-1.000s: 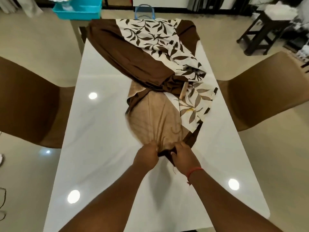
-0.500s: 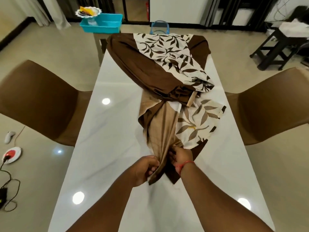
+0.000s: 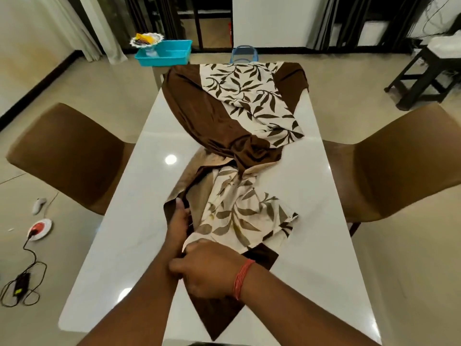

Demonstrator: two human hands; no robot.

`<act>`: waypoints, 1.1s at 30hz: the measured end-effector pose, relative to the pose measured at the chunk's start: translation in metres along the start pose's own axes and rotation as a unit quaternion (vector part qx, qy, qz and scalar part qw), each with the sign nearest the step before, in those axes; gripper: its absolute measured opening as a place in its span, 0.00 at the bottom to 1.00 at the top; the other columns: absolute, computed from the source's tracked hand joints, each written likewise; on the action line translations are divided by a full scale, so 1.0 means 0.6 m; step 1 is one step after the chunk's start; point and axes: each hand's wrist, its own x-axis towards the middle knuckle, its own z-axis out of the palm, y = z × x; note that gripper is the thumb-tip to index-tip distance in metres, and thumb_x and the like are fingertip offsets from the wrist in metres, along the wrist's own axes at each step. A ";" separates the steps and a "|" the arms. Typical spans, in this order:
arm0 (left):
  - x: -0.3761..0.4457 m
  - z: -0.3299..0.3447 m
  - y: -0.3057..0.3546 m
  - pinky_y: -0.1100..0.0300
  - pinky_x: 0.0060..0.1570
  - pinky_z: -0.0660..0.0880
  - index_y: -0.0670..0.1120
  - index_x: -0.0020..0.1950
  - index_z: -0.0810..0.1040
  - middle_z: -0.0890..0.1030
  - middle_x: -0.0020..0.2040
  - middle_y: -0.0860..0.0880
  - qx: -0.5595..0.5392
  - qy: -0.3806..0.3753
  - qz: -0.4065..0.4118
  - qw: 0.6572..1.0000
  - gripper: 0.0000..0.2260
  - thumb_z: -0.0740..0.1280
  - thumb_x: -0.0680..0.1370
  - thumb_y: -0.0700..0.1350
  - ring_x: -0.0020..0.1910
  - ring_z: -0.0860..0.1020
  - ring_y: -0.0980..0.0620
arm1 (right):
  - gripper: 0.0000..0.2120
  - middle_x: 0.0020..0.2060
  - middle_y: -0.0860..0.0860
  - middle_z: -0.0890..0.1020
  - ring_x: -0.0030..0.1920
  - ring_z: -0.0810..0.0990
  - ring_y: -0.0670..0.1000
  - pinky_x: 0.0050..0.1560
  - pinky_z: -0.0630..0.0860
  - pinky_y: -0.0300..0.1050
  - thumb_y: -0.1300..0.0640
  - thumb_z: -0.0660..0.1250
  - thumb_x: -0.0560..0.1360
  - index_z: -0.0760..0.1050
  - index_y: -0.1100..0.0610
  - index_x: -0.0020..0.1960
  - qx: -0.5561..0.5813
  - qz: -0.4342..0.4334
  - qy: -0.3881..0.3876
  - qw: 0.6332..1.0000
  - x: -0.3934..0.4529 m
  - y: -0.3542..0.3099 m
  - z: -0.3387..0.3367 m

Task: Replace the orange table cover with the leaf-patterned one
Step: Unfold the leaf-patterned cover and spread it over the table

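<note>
Spreading step: leaf-patterned cover (image 3: 239, 216) lies bunched down the middle of the white table (image 3: 129, 221), far end draped. Left hand (image 3: 178, 221) grips a brown edge fold; right hand (image 3: 207, 268) pinches the near edge. Next, probably pull corners apart to flatten.

Bare desk (image 3: 104, 258) lay open on both flanks of the bunched leaf-patterned cover (image 3: 239, 151); brown chairs (image 3: 67, 156) crowded each side, seemingly tucked against the edges.
</note>
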 end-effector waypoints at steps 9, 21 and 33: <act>-0.067 0.007 -0.004 0.61 0.34 0.71 0.51 0.31 0.78 0.78 0.30 0.52 0.167 -0.106 0.160 0.967 0.14 0.68 0.77 0.39 0.32 0.75 0.53 | 0.06 0.39 0.47 0.82 0.42 0.82 0.49 0.49 0.80 0.47 0.53 0.65 0.79 0.79 0.46 0.46 0.488 0.333 0.208 0.779 -0.073 0.078 0.043; -0.027 -0.043 0.030 0.52 0.48 0.79 0.50 0.49 0.80 0.83 0.46 0.46 0.315 -0.011 0.165 0.934 0.06 0.66 0.80 0.50 0.43 0.81 0.50 | 0.17 0.48 0.53 0.83 0.48 0.82 0.56 0.52 0.81 0.53 0.62 0.65 0.72 0.76 0.52 0.60 0.456 0.522 0.208 0.690 -0.001 0.128 0.108; 0.098 -0.065 0.031 0.50 0.53 0.75 0.44 0.54 0.79 0.81 0.53 0.44 0.238 0.051 0.191 0.951 0.11 0.58 0.82 0.46 0.52 0.78 0.43 | 0.13 0.38 0.51 0.85 0.42 0.83 0.52 0.46 0.78 0.47 0.59 0.63 0.64 0.84 0.54 0.43 0.477 0.481 0.199 0.708 -0.062 0.092 0.111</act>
